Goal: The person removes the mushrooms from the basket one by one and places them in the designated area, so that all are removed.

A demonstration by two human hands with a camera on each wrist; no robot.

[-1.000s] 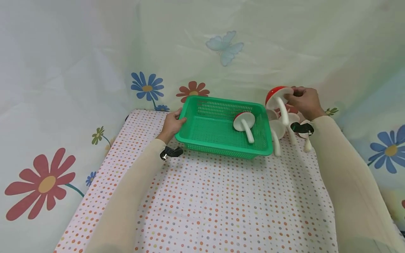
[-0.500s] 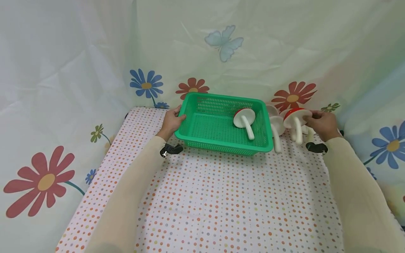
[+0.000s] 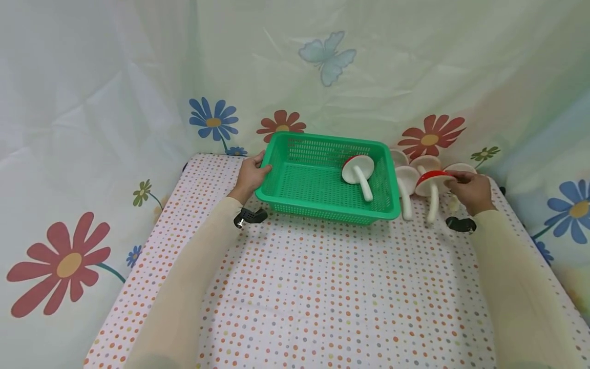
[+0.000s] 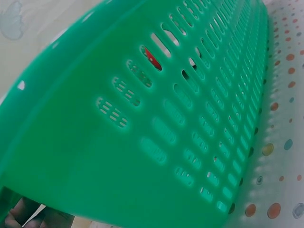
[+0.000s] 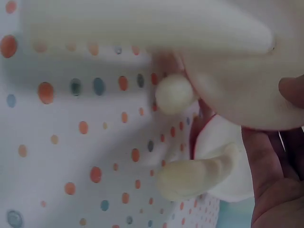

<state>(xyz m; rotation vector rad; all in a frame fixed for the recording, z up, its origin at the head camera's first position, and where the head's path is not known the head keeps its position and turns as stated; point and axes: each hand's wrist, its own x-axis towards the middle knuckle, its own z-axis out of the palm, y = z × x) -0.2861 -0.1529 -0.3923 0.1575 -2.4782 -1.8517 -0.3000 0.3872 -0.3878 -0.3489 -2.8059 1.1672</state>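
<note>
My left hand [image 3: 251,178] grips the left rim of a green plastic basket [image 3: 318,211], thumb over the edge. Inside the basket, towards its right end, lies a toy mushroom [image 3: 358,169] with a red-topped cap and white stem. To the right of the basket, my right hand [image 3: 473,192] pinches another red-capped toy mushroom [image 3: 434,197] by the cap's edge, its stem pointing down. The right wrist view shows the thumb on the pale cap underside [image 5: 237,90]. Whether this stem touches the table, I cannot tell.
Several more mushrooms, among them a near one [image 3: 407,180] and one at the back [image 3: 426,163], lie right of the basket. The dotted tablecloth [image 3: 299,287] stretches towards me. A flower-printed curtain [image 3: 341,102] hangs behind the table.
My right hand has carried the pinched mushroom from above the basket's right back corner rightward and down, close to the tablecloth. My left hand and the basket have stayed put.
</note>
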